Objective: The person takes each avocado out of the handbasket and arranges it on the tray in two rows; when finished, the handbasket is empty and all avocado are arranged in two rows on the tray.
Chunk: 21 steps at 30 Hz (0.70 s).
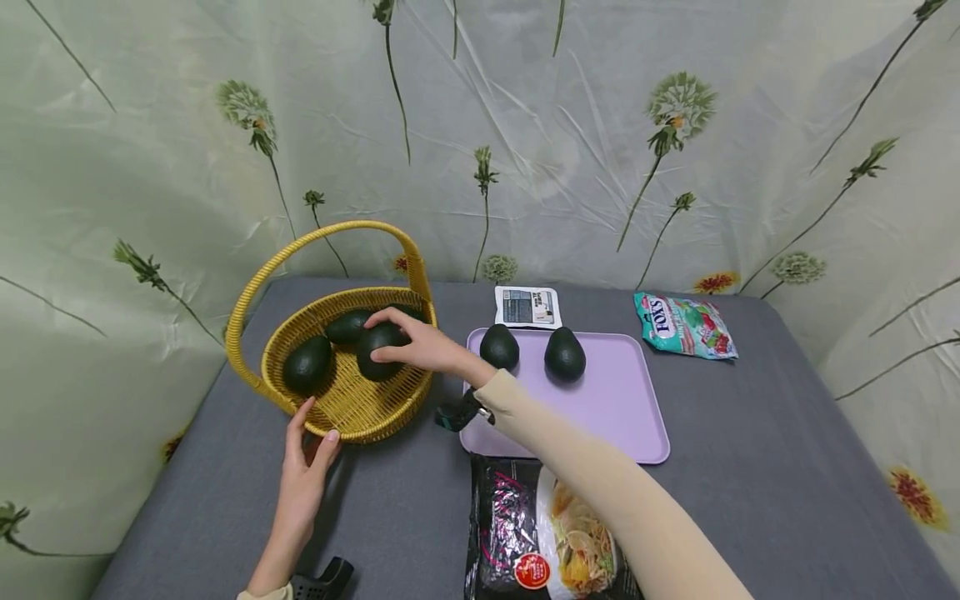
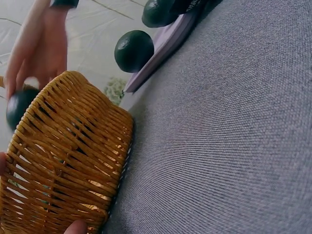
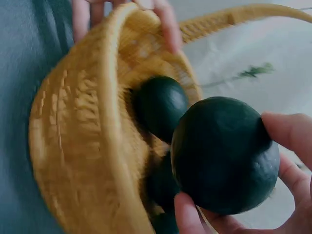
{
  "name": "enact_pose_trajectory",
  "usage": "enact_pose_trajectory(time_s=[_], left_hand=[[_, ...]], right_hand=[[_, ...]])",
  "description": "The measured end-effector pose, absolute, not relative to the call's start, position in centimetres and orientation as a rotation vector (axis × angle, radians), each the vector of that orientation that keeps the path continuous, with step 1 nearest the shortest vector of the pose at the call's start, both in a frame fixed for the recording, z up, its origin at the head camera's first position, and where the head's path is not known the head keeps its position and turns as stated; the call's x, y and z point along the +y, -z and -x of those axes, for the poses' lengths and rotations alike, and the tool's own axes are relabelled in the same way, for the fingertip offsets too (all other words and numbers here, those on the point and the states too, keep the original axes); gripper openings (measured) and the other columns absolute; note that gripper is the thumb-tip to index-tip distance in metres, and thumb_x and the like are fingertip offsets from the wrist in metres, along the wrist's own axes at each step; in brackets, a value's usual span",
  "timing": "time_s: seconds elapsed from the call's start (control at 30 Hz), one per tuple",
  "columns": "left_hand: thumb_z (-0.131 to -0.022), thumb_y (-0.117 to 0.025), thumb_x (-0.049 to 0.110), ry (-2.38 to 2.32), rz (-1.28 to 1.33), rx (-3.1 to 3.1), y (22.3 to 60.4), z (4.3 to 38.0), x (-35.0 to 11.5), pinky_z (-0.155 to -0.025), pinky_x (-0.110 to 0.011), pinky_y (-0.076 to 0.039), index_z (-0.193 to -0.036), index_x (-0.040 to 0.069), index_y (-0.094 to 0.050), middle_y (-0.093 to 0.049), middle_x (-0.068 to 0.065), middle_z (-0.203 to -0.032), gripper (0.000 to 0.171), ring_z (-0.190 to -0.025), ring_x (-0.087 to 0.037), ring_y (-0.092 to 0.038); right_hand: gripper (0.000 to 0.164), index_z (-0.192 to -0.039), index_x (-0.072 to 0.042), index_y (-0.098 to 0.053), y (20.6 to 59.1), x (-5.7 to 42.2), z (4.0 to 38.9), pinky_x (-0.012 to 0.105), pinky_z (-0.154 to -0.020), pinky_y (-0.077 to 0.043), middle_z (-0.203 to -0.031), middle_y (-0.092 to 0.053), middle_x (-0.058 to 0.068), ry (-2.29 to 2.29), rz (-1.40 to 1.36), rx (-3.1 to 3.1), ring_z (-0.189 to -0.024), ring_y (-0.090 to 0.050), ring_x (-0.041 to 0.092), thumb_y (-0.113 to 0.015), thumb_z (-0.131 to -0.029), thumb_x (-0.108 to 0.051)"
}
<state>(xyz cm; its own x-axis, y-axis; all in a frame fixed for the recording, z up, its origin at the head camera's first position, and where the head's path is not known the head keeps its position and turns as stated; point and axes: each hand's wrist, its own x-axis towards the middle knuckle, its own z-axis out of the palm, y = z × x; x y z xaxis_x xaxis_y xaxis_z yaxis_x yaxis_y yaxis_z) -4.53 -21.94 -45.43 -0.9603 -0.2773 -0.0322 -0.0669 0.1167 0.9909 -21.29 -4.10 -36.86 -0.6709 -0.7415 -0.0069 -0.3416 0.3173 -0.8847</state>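
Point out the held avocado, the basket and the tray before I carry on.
Held avocado (image 3: 223, 156): right wrist view, middle of its dark side.
Basket (image 2: 73, 144): left wrist view, outer woven wall.
Tray (image 1: 603, 396): head view, bare part of its surface.

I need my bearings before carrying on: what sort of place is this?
Probably a makeshift tabletop setup indoors: a gray cloth-covered table stands against dandelion-print sheeting, with a wicker basket and lilac tray on it.
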Motion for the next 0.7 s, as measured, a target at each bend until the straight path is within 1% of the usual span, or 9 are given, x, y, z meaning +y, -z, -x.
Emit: enact_pose_trajectory(time_s=[0.07, 0.17, 0.23, 0.43, 0.6, 0.7], left_hand=[[-0.102, -0.047, 0.016, 1.968, -0.350, -2.216, 45.4, 4.6, -21.9, -0.081, -0.006, -0.042, -0.154, 0.014, -0.011, -0.013, -0.019, -0.149, 0.063, -0.130, -0.041, -0.028], [-0.102, -0.047, 0.016, 1.983, -0.358, -2.208, 45.3, 4.6, -21.9, -0.082, -0.007, -0.042, -0.154, 0.014, -0.011, -0.013, -0.019, -0.149, 0.064, -0.130, -0.040, -0.028], [-0.102, -0.047, 0.016, 1.985, -0.360, -2.204, 45.3, 4.6, -21.9, -0.082, -0.006, -0.042, -0.154, 0.014, -0.010, -0.013, -0.019, -0.149, 0.064, -0.130, -0.040, -0.027], [-0.102, -0.047, 0.014, 1.984, -0.352, -2.201, 45.4, 4.5, -21.9, -0.082, -0.006, -0.041, -0.154, 0.013, -0.010, -0.015, -0.020, -0.146, 0.064, -0.132, -0.041, -0.025], [-0.102, -0.047, 0.017, 1.987, -0.363, -2.213, 45.5, 4.6, -22.0, -0.081, -0.005, -0.041, -0.155, 0.015, -0.008, -0.012, -0.019, -0.149, 0.065, -0.133, -0.042, -0.024], [-0.102, -0.047, 0.018, 1.985, -0.379, -2.220, 45.5, 4.6, -22.1, -0.080, -0.004, -0.041, -0.155, 0.016, -0.008, -0.010, -0.019, -0.150, 0.066, -0.133, -0.043, -0.024]], right_hand=[[0.042, -0.134, -0.020, -0.048, 36.3, -2.0, 21.7, 0.040, -0.087, -0.049, -0.134, -0.048, 0.007, 1.365, 0.933, 2.153, -0.114, -0.050, 0.024, -0.062, -0.095, -0.024], [0.043, -0.136, -0.018, -0.047, 35.8, 1.5, 22.3, 0.044, -0.081, -0.052, -0.128, -0.050, 0.012, 1.447, 0.890, 2.121, -0.109, -0.053, 0.025, -0.060, -0.095, -0.020], [0.043, -0.137, -0.017, -0.046, 35.7, 4.1, 22.7, 0.044, -0.083, -0.052, -0.129, -0.049, 0.013, 1.484, 0.855, 2.125, -0.110, -0.052, 0.026, -0.059, -0.096, -0.019], [0.045, -0.139, -0.017, -0.044, 35.8, 12.8, 23.4, 0.050, -0.089, -0.045, -0.131, -0.047, 0.017, 1.532, 0.685, 2.202, -0.112, -0.050, 0.032, -0.057, -0.096, -0.022], [0.047, -0.143, -0.013, -0.037, 36.8, 19.8, 23.0, 0.056, -0.096, -0.040, -0.132, -0.043, 0.025, 1.542, 0.545, 2.258, -0.114, -0.048, 0.038, -0.053, -0.099, -0.023], [0.047, -0.142, -0.011, -0.035, 37.7, 23.2, 22.6, 0.055, -0.097, -0.039, -0.134, -0.039, 0.027, 1.515, 0.456, 2.314, -0.114, -0.047, 0.038, -0.051, -0.100, -0.023]])
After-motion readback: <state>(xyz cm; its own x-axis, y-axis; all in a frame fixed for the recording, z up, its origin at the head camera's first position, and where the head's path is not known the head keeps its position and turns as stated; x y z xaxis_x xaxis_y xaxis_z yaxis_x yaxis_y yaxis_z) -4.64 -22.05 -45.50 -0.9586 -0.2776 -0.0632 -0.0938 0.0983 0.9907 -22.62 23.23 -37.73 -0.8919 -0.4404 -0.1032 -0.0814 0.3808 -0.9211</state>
